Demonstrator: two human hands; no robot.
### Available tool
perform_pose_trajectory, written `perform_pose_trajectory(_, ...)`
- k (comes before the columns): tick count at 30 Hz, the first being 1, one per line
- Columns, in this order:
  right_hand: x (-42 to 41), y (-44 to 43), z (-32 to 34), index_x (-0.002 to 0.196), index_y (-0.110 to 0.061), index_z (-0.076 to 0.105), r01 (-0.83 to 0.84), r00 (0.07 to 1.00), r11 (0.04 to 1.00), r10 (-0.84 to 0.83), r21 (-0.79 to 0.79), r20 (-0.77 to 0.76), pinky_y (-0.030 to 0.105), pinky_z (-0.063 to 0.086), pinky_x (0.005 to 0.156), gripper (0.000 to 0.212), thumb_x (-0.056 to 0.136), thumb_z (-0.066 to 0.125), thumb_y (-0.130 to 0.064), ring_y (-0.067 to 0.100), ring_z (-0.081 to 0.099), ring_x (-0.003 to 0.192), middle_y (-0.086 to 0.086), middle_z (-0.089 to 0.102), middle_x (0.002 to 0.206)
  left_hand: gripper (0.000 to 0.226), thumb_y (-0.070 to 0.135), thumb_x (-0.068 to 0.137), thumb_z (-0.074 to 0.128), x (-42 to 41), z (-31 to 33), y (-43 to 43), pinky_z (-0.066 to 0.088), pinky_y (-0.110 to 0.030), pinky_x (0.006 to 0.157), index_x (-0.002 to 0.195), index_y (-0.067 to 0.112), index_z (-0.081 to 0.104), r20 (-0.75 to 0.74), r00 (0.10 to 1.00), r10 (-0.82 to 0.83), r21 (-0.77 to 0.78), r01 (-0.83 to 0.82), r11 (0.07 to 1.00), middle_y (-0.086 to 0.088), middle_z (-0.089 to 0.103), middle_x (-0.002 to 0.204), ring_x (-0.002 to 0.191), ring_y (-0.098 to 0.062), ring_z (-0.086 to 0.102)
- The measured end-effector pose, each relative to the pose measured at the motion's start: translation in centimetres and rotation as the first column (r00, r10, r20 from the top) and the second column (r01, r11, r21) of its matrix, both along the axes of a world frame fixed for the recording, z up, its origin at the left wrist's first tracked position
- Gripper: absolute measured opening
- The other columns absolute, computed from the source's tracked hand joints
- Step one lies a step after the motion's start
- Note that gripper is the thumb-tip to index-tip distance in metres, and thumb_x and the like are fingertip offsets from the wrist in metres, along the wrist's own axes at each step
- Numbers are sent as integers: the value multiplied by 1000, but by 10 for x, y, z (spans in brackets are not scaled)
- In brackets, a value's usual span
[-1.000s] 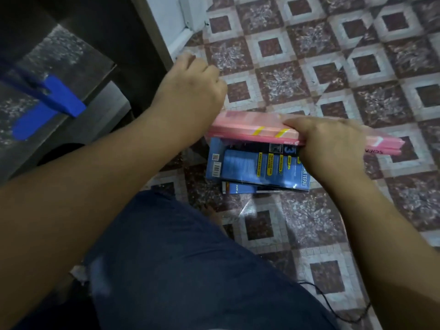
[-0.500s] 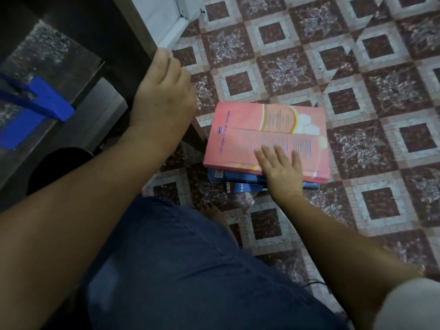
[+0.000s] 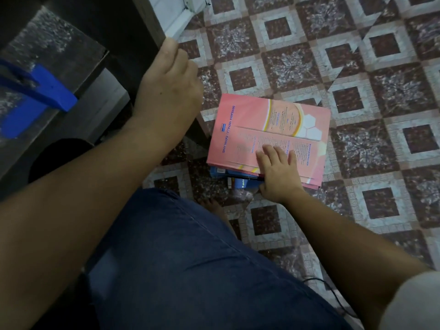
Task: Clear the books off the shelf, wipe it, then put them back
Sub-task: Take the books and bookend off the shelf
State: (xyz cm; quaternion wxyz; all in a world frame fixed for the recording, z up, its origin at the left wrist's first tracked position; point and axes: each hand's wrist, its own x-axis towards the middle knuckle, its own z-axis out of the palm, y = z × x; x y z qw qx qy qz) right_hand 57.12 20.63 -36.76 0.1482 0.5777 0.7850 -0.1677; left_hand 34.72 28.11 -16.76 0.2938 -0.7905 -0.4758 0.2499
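Your right hand point(image 3: 277, 172) lies flat, fingers straight, on the pink book point(image 3: 266, 129) titled "BERSAMA MENUJU GEMILANG", atop blue books point(image 3: 246, 184). I cannot tell your left hand's point(image 3: 166, 91) grip beside the shelf point(image 3: 102, 91).

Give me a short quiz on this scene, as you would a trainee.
1. True or false: the pink book lies on top of a blue book.
2. Where does the stack lie? A) on a table B) on the tiled floor C) on a chair.
3. Fill in: the ____ hand rests flat on the pink book.
Key: 1 true; 2 B; 3 right hand.
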Motion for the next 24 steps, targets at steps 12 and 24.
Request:
perform_pose_trajectory(12,-152,20,181,123,-15,55,-272,813,907,395,320,-429,35,41,74,38,87,54,-26,31,57,100,8,59,112,37,35,85,65,-123,65,-113,45,-43,86,115,15,64,534,697,478,-247,-412,877,-9,58,112,107,-33,55)
perform_pose_trajectory(24,-351,-51,334,122,-21,56,-607,481,613,790,506,-380,37,43,84,34,88,52,-23,28,54,111,3,57,122,44,32,81,71,-276,149,-313,46,-50,87,118,9,62,764,343,546,113,-905,410,-21,57,111,102,-43,50)
